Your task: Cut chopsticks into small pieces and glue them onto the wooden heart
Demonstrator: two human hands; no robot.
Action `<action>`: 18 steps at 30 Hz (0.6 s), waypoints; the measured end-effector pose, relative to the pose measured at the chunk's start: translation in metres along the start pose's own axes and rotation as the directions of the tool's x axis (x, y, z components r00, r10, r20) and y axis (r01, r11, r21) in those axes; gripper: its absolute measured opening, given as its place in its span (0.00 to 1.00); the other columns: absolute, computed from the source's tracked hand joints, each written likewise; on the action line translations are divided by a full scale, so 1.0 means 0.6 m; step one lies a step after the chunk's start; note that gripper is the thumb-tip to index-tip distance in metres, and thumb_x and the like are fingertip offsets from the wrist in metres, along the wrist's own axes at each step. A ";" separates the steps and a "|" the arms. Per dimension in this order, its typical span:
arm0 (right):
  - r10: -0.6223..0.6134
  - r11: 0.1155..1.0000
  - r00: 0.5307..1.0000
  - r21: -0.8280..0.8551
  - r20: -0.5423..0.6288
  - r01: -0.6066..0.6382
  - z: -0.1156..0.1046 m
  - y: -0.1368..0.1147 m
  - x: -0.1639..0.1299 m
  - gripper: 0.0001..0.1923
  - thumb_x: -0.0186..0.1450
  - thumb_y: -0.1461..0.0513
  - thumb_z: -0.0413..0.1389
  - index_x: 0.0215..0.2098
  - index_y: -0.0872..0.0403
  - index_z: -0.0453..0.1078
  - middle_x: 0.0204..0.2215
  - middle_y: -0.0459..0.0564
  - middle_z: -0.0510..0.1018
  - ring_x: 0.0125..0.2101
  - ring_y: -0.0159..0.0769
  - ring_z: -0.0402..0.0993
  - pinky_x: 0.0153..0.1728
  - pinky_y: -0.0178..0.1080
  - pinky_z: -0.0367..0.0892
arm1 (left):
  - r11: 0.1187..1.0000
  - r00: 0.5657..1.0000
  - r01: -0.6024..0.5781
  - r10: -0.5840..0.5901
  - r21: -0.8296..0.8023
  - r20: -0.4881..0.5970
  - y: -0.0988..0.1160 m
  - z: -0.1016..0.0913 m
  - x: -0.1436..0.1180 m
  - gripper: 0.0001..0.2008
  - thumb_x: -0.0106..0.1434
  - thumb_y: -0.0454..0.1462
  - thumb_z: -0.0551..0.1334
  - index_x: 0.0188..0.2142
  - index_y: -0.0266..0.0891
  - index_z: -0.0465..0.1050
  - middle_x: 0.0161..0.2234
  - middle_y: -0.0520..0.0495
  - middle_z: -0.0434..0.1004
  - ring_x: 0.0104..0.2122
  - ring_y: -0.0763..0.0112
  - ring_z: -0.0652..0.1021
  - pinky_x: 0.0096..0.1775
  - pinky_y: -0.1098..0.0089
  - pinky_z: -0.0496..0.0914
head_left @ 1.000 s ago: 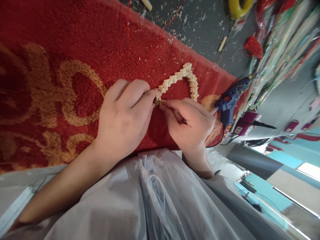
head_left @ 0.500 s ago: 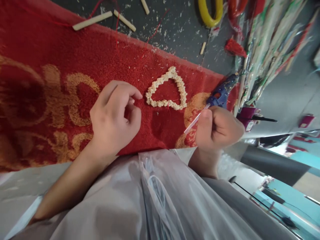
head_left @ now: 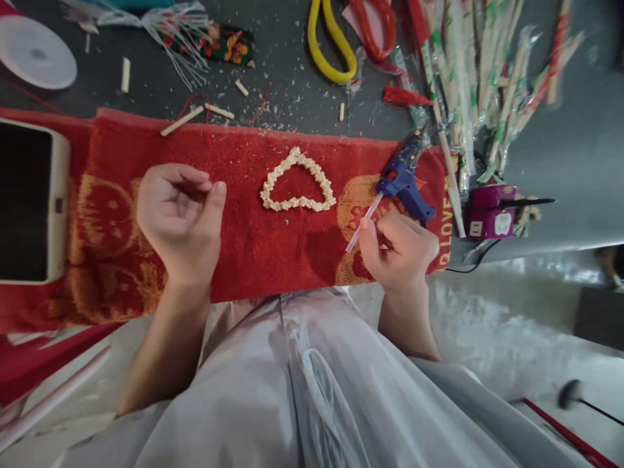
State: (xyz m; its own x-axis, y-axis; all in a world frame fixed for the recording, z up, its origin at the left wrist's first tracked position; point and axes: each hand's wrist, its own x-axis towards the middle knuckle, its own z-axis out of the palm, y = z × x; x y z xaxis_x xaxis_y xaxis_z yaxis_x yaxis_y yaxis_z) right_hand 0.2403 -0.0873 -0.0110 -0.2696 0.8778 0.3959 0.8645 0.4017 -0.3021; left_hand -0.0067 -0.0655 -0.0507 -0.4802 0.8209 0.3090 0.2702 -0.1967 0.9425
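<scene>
A heart-shaped ring of small pale pieces [head_left: 297, 185] lies flat on a red towel [head_left: 244, 240] with orange patterns. My left hand [head_left: 178, 218] hovers left of the heart, palm up, fingers loosely curled, with nothing visible in it. My right hand [head_left: 397, 250] rests on the towel to the heart's right, its thumb and fingers closed around the clear glue stick [head_left: 363, 221] that sticks out of the back of a blue glue gun [head_left: 404, 182]. The gun lies on the towel just beyond that hand.
A phone [head_left: 29, 201] lies on the towel's left end. On the dark floor beyond are short sticks [head_left: 182, 120], a white disc [head_left: 36, 58], yellow [head_left: 331, 45] and red loops [head_left: 375, 26], wrapped rods [head_left: 478, 78] and a purple box [head_left: 490, 218]. Clear plastic [head_left: 292, 377] covers my lap.
Both hands let go of the heart ring and drew apart. My right hand went to the glue gun's stick, my left hand pulled back left. The view swung, showing more floor and the phone.
</scene>
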 end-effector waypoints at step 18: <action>-0.031 0.986 0.946 -0.143 0.324 0.081 -0.030 0.054 0.035 0.19 0.70 0.56 0.46 0.26 0.55 0.69 0.23 0.47 0.74 0.24 0.29 0.63 0.26 0.37 0.46 | 0.836 0.891 -0.281 0.045 0.471 0.452 0.046 0.007 0.036 0.05 0.55 0.35 0.65 0.32 0.41 0.80 0.29 0.50 0.78 0.26 0.74 0.74 0.32 0.70 0.70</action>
State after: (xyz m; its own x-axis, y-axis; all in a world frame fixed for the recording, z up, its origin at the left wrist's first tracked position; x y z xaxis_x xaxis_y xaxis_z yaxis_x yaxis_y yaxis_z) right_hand 0.2702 -0.0604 0.0030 -0.4189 0.9022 0.1029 0.8915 0.4302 -0.1421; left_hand -0.0063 -0.0509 -0.0181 -0.0382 0.9648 0.2601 0.7541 -0.1429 0.6410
